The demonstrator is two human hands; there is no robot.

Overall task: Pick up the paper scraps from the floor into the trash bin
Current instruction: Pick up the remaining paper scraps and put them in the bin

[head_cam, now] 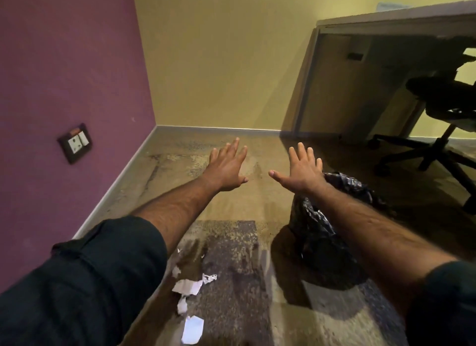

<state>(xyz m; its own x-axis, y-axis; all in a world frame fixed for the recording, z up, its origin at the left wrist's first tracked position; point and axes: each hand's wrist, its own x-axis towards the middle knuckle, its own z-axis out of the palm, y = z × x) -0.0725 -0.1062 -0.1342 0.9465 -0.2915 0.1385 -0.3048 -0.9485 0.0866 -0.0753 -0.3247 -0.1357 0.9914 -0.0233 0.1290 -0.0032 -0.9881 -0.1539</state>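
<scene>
Both hands are out in front with nothing in them. Left hand (226, 169) sits mid-frame, palm down, fingers (233, 149) straight and a bit spread. Right hand (302, 171) is just to its right, same deal: fingers flat and fanned, holding nothing. Looks like nothing's been picked up at this point.

The scraps (189, 286) are way down in the lower middle of the frame, on the floor (231, 204) right under the left forearm. I count a few white torn bits in a loose line, with the biggest flat piece (192, 330) at the very bottom edge. The bin (324, 232), lined with a black bag, stands right of centre under the right forearm, close to the scraps but not touching them.

How I'd go about it: the hands are reaching way past the paper, so pull back and crouch first. Start with the left hand since the scraps are on that side. Rake the small bits together into one pile rather than chasing each one, then pinch the bunch. Flat paper on carpet-ish floor is annoying, so lift a torn edge with a fingertip. Drop it straight over the bag opening, low, so light bits don't flutter out.

Chair (443, 129) and table (386, 23) in the upper right are out of the way.
</scene>
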